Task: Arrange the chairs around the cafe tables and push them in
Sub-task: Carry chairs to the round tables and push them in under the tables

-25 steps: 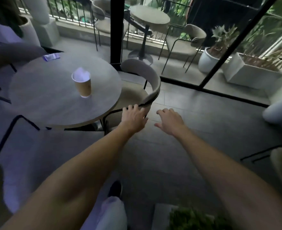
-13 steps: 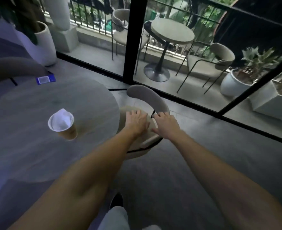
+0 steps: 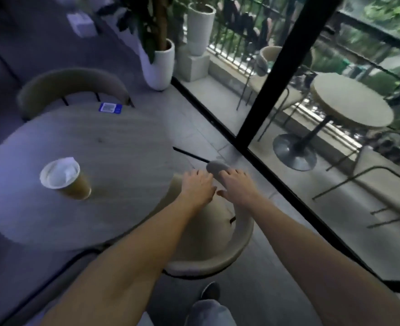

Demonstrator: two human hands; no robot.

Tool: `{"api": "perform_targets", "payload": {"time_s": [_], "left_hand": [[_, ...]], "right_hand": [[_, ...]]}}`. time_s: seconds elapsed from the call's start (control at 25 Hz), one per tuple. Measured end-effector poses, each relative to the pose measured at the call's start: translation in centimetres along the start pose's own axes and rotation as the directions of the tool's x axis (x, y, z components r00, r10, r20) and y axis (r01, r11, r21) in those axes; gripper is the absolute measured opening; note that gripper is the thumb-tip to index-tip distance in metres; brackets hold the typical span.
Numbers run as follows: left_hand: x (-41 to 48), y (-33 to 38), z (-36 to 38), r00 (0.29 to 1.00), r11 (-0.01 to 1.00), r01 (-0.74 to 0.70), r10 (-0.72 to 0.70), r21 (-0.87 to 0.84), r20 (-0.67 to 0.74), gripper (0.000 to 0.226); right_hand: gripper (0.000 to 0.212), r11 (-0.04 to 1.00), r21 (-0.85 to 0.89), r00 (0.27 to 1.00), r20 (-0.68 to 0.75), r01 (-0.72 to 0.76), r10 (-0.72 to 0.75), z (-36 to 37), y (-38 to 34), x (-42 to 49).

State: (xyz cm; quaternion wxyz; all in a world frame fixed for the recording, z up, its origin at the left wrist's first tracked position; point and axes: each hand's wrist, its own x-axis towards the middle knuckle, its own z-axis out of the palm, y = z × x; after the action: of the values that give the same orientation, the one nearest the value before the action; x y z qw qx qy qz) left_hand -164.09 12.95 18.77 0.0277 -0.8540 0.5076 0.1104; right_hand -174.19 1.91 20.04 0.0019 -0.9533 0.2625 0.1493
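Crowding the chair [image 3: 214, 241]: round table [image 3: 81, 161] with paper cup [image 3: 63, 178] alongside, both hands' fingers [image 3: 200, 176] spread flat, ungripping.

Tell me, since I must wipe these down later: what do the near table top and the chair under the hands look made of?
The table top looks like pale matte wood or wood-look laminate, with faint grain streaks. The chair seems upholstered in beige fabric, soft-edged and unshiny, on a thin black frame, likely metal. Motion blur leaves both uncertain.
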Motion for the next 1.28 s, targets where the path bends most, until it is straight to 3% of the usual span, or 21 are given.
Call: {"api": "perform_targets", "payload": {"time_s": [0.28,0.56,0.72,0.92,1.08,1.28], "left_hand": [[-2.4,4.9,1.2,0.932,0.93,0.363,-0.362,-0.048,0.037,0.047],[-7.5,11.7,3.6,0.867,0.865,0.498,-0.496,-0.064,0.052,0.046],[-10.1,16.0,4.8,0.812,0.802,0.584,-0.576,-0.125,0.098,0.048],[-9.4,19.5,6.9,0.711,0.687,0.702,-0.69,-0.186,0.133,0.061],[-7.4,21.0,9.9,0.603,0.533,0.793,-0.755,-0.296,0.256,0.068],[-4.5,23.6,13.7,0.564,0.477,0.823,-0.752,-0.309,0.342,0.079]], "right_hand": [[0.06,0.937,-0.059,0.938,0.051,0.344,-0.342,1.9,3.0,1.6],[0.054,0.859,-0.098,0.864,0.027,0.503,-0.503,4.0,5.1,-3.3],[0.047,0.777,-0.164,0.794,0.115,0.607,-0.597,6.0,7.5,-5.6],[0.04,0.64,-0.216,0.676,0.216,0.737,-0.705,8.2,9.7,-4.3],[0.046,0.474,-0.241,0.529,0.303,0.847,-0.793,10.1,11.0,-1.4],[0.05,0.343,-0.224,0.409,0.464,0.912,-0.786,13.1,14.0,2.5]]}}
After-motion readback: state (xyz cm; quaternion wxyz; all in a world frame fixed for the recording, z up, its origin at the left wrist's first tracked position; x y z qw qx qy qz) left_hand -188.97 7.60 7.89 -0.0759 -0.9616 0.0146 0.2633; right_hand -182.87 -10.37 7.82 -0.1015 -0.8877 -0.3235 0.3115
